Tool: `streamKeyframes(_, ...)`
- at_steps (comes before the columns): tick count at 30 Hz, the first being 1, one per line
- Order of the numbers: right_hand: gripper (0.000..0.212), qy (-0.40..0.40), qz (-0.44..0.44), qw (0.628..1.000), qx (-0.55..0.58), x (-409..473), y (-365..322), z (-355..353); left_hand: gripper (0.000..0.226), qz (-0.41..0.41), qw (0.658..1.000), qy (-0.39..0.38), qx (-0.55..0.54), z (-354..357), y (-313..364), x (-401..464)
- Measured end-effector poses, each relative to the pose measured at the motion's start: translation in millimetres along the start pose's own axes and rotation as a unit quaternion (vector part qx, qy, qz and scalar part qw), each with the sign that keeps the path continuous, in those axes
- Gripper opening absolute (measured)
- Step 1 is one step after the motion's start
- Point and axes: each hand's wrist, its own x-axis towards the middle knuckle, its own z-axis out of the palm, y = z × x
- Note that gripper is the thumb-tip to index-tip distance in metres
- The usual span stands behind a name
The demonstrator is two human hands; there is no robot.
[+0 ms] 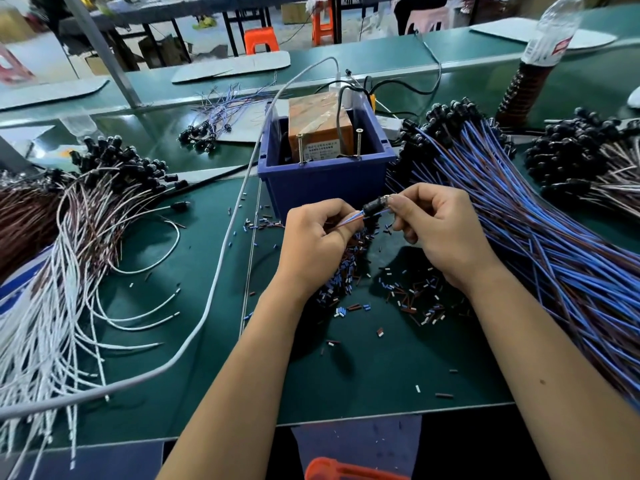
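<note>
Bare green mat (398,368) lies open near the front edge; wire bundles (554,244) flank it, blue bin (322,181) blocks ahead.

My two bare arms reach up from the bottom and come close together in the middle. My left hand (313,237) is curled, and its thumb and fingers pinch the thin wires (346,220). My right hand (440,230) is curled too, and its fingertips pinch the small black part (375,206). My hands are just beside each other.
</note>
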Motion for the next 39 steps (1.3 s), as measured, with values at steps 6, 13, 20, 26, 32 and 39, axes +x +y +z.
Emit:
streamKeyframes(6,0.021,0.029,-0.001,0.999,0.029,2.3,2.0,-2.5,0.026,-0.057,0.995,-0.013,-0.076,-3.1,-0.6,1.5)
streamKeyframes(13,0.022,0.048,-0.002,0.999,0.009,0.6,3.4,4.6,0.026,-0.089,0.989,0.009,-0.121,-4.7,-3.2,2.6)
streamKeyframes(20,0.030,-0.011,0.009,0.993,0.115,-4.4,-5.2,15.8,0.024,-0.074,0.990,0.038,-0.111,2.4,-0.2,1.1)
streamKeyframes(26,0.007,0.000,-0.001,0.986,0.165,-4.8,-4.9,21.8,0.011,0.042,0.993,0.107,-0.026,12.1,9.3,-1.2)
streamKeyframes(32,0.013,0.027,-0.003,0.989,0.145,-3.4,-3.5,20.8,0.009,0.104,0.983,0.141,0.062,15.7,10.5,-1.9)
streamKeyframes(39,0.012,0.105,-0.040,0.978,0.175,-0.6,-12.2,13.0,0.013,0.154,0.959,0.207,0.115,24.7,25.9,3.3)
